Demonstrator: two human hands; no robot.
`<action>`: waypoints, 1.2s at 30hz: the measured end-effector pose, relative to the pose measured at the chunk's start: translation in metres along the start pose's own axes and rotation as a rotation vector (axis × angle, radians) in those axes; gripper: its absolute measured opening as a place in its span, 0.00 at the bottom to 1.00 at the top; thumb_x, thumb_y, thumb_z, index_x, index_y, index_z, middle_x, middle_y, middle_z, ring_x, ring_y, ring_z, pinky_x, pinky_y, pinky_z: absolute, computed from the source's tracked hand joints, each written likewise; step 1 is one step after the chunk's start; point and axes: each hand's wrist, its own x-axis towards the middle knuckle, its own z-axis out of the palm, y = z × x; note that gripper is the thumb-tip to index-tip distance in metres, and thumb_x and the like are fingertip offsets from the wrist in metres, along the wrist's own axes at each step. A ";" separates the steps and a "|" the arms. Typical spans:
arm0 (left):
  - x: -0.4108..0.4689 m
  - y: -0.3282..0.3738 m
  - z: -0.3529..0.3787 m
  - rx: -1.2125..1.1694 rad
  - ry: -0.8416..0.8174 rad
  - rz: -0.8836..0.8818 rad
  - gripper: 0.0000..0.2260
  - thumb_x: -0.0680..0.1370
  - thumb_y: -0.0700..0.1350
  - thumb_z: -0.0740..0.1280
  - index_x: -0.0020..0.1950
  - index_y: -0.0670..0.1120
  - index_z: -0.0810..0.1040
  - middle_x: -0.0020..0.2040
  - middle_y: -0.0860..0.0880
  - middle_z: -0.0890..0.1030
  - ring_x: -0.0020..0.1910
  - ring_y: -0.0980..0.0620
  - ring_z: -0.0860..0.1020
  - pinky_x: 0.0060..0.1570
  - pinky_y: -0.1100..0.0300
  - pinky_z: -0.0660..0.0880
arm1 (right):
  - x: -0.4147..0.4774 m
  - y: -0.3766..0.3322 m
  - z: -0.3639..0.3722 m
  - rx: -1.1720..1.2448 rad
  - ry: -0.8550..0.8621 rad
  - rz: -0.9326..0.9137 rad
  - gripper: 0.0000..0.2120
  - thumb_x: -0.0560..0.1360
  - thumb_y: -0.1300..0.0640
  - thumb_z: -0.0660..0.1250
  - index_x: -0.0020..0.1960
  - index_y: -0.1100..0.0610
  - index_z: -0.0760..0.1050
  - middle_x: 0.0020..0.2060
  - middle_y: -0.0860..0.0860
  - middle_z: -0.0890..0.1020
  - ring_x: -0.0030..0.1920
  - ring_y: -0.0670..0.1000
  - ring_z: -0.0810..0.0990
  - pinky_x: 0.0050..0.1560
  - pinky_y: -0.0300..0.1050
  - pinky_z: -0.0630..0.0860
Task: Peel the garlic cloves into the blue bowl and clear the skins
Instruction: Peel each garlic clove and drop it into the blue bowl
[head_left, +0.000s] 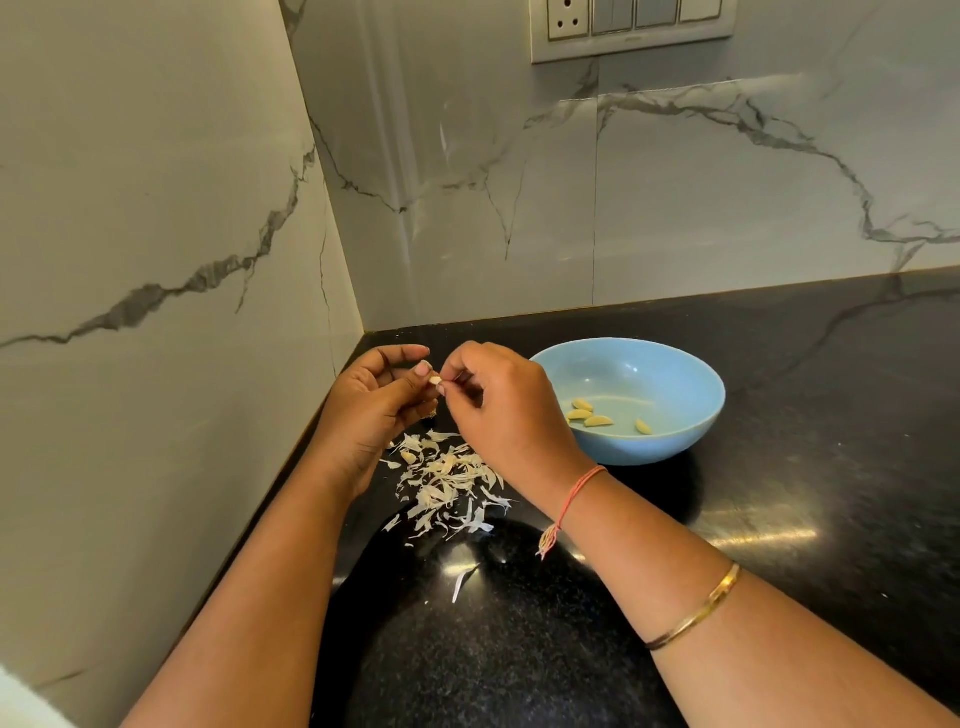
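Garlic clove (435, 383) sits pinched in my left hand (371, 410), above the skin pile (447, 483). My right hand (501, 410) pinches its skin. I'd strip it gently over the pile, then drop it into the blue bowl (714, 387) nearby.

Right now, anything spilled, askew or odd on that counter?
Mostly expected mess: garlic skins litter the black counter left of the blue bowl, with one stray strip lying apart, nearer the person. One yellowish piece at the pile's left edge looks like a clove left out of the bowl. Bowl upright, nothing damaged.
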 end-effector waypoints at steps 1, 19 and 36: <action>0.001 -0.001 0.000 0.058 0.027 0.015 0.06 0.77 0.38 0.65 0.50 0.48 0.77 0.42 0.49 0.82 0.40 0.56 0.81 0.43 0.63 0.80 | 0.001 0.000 -0.002 -0.010 0.000 -0.002 0.01 0.74 0.63 0.68 0.44 0.60 0.77 0.38 0.53 0.80 0.37 0.48 0.75 0.34 0.31 0.69; 0.006 -0.006 -0.012 0.476 0.263 0.084 0.09 0.76 0.34 0.67 0.48 0.48 0.79 0.44 0.54 0.77 0.40 0.60 0.77 0.46 0.62 0.77 | 0.012 0.001 -0.044 -0.400 -0.276 0.504 0.11 0.77 0.62 0.63 0.59 0.61 0.74 0.54 0.59 0.78 0.55 0.58 0.77 0.53 0.45 0.73; 0.008 -0.010 -0.008 0.701 0.165 0.105 0.07 0.75 0.38 0.69 0.48 0.50 0.79 0.43 0.56 0.77 0.40 0.63 0.74 0.36 0.68 0.69 | -0.012 -0.008 -0.008 -0.454 -0.855 0.060 0.21 0.77 0.62 0.57 0.68 0.51 0.69 0.58 0.58 0.69 0.62 0.62 0.66 0.57 0.53 0.69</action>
